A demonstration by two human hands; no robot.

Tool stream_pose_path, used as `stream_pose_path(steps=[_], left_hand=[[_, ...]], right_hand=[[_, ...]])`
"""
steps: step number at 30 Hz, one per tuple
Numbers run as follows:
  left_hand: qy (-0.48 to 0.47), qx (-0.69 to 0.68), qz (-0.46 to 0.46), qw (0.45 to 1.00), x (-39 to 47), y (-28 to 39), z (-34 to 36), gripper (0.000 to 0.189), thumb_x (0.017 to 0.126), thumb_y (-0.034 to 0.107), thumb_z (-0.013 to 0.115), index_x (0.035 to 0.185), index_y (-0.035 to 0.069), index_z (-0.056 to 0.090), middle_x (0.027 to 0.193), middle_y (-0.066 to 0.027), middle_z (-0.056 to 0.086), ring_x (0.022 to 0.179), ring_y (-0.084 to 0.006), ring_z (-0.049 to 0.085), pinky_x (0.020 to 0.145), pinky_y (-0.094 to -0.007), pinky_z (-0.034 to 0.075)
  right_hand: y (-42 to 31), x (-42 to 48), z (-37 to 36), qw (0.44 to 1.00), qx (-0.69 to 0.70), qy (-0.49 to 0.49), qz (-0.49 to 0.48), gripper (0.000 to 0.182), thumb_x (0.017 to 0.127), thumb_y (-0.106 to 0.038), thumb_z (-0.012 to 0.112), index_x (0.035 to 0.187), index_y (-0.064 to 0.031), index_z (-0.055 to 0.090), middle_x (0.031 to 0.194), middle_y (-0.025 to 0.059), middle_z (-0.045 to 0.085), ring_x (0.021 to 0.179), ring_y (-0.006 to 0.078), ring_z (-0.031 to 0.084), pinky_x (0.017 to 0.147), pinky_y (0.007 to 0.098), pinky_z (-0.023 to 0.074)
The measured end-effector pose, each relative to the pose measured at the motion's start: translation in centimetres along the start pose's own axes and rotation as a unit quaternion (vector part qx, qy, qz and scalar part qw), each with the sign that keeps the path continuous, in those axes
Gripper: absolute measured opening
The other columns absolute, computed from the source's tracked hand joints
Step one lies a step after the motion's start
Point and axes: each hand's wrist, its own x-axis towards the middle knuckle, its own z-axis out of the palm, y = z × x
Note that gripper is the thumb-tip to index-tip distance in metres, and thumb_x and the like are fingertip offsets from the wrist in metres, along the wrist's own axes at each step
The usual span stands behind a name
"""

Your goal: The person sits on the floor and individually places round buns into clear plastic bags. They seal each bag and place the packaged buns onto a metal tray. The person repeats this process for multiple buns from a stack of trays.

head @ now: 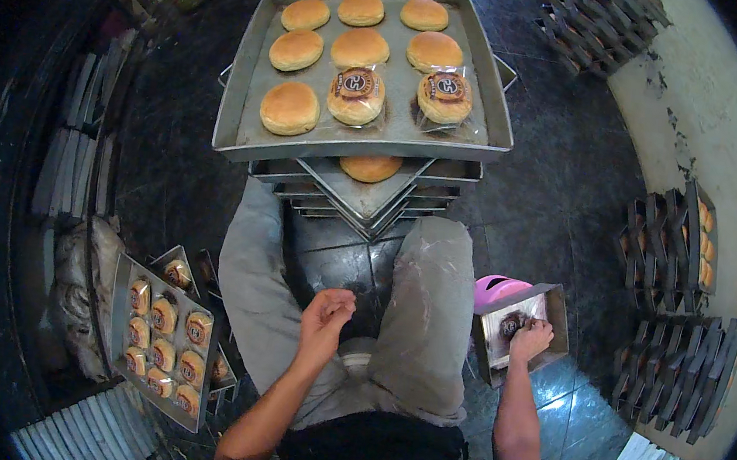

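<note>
My right hand (529, 341) reaches into a metal box on the floor at my right. Its fingers touch a stack of clear printed plastic bags (499, 346); whether they pinch a bag I cannot tell. My left hand (328, 315) hovers above my lap, fingers loosely curled and apart from the thumb, with nothing seen in it. Before me a metal baking tray (362, 147) holds several bare round buns (361, 47). Its near row has one bare bun at left and two bagged buns, one in the middle (355, 101) and one at right (445, 102).
More trays (370, 214) are stacked crosswise under the top one. At my left, a tilted tray (156, 399) carries several bagged buns (162, 354). A pink object (498, 292) lies behind the box. Tray stacks (674, 375) line the right wall, and others (78, 172) stand at left.
</note>
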Motion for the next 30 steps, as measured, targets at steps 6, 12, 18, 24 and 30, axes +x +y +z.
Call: stream_pose_path(steps=[6, 12, 18, 24, 30], left_hand=[[-0.041, 0.089, 0.035, 0.995, -0.8, 0.6, 4.0, 0.027, 0.095, 0.008, 0.071, 0.12, 0.004, 0.064, 0.12, -0.0084, 0.068, 0.109, -0.0184, 0.064, 0.096, -0.0352, 0.051], [-0.138, 0.192, 0.204, 0.95, 0.4, 2.2, 12.9, 0.073, 0.092, 0.01, 0.076, 0.152, 0.003, 0.036, 0.142, -0.0171, 0.056, 0.13, -0.0267, 0.057, 0.105, -0.0376, 0.048], [-0.108, -0.144, 0.125, 0.976, 1.8, 5.6, 12.9, 0.071, 0.093, 0.009, 0.076, 0.153, 0.003, 0.037, 0.139, -0.0165, 0.057, 0.126, -0.0231, 0.059, 0.101, -0.0344, 0.05], [-0.11, -0.094, 0.077, 0.987, 2.8, 6.3, 4.0, 0.016, 0.1, 0.011, 0.068, 0.112, 0.0, 0.065, 0.094, -0.0018, 0.067, 0.087, -0.0089, 0.064, 0.08, -0.026, 0.053], [-0.068, 0.068, 0.179, 0.979, 1.3, 7.5, -3.7, 0.013, 0.102, 0.015, 0.067, 0.099, 0.003, 0.067, 0.087, -0.0009, 0.067, 0.081, -0.0079, 0.062, 0.071, -0.0259, 0.051]], right_hand=[[-5.8, 0.2, -9.4, 0.983, 0.15, 0.072, -0.077, 0.014, 0.079, -0.014, 0.077, 0.09, -0.0101, 0.071, 0.109, 0.0098, 0.065, 0.107, 0.0335, 0.058, 0.091, 0.0471, 0.0442], [-18.1, -1.5, -23.7, 0.883, 0.434, 0.086, -0.154, 0.019, 0.08, -0.007, 0.082, 0.087, -0.009, 0.065, 0.104, 0.0099, 0.064, 0.104, 0.0275, 0.058, 0.094, 0.0405, 0.0431], [-22.7, -3.1, -25.8, 0.764, 0.628, -0.062, -0.133, 0.019, 0.085, -0.011, 0.082, 0.085, -0.0076, 0.063, 0.126, 0.0137, 0.062, 0.114, 0.0243, 0.056, 0.102, 0.0419, 0.0416], [-25.9, -4.8, -25.8, 0.514, 0.771, -0.377, -0.002, 0.052, 0.08, 0.0, 0.084, 0.125, -0.0029, 0.057, 0.118, 0.0142, 0.069, 0.098, 0.0197, 0.068, 0.09, 0.0332, 0.054], [-30.6, -6.0, -26.0, 0.714, 0.514, -0.439, -0.181, 0.024, 0.086, -0.007, 0.082, 0.106, -0.0037, 0.071, 0.088, 0.0073, 0.074, 0.082, 0.0116, 0.067, 0.077, 0.0278, 0.0527]])
